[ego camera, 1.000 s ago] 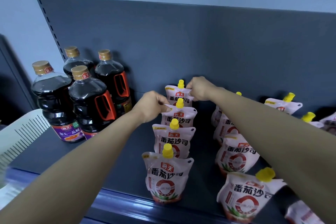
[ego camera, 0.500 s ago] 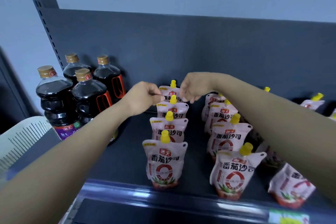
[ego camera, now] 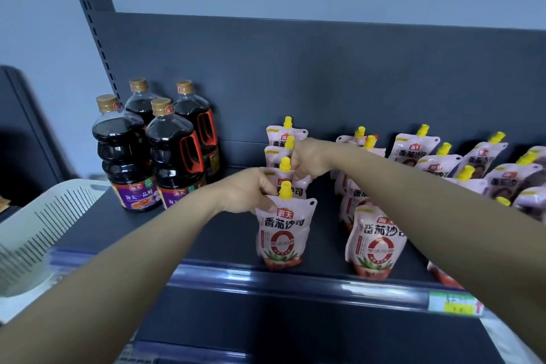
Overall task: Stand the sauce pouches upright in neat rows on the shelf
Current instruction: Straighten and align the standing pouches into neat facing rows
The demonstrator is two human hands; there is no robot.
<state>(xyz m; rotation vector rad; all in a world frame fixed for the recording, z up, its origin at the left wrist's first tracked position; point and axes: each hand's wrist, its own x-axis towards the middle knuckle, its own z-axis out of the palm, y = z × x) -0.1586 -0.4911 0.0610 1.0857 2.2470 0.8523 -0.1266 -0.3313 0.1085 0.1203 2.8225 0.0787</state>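
Note:
A row of white-and-red sauce pouches with yellow caps runs front to back on the dark shelf point(ego camera: 224, 233). The front pouch point(ego camera: 282, 233) stands upright near the shelf edge. My left hand point(ego camera: 251, 190) and my right hand point(ego camera: 310, 158) pinch the top corners of the pouch just behind it point(ego camera: 291, 189), one on each side. Two more pouches stand behind, the rearmost point(ego camera: 283, 134) near the back panel. A second row, fronted by an upright pouch point(ego camera: 375, 245), is partly hidden by my right forearm. Further right, several pouches point(ego camera: 413, 149) lean unevenly.
Several dark soy sauce bottles point(ego camera: 124, 151) stand at the shelf's left end. A white slotted basket point(ego camera: 38, 224) sits lower left. The shelf's front rail point(ego camera: 266, 275) carries a green-and-yellow price tag point(ego camera: 455, 304). A dark back panel point(ego camera: 325, 74) closes the rear.
Both hands have come forward along the left row, from the rear pouches to the one behind the front pouch. The view has pulled back and shows more pouches at the right.

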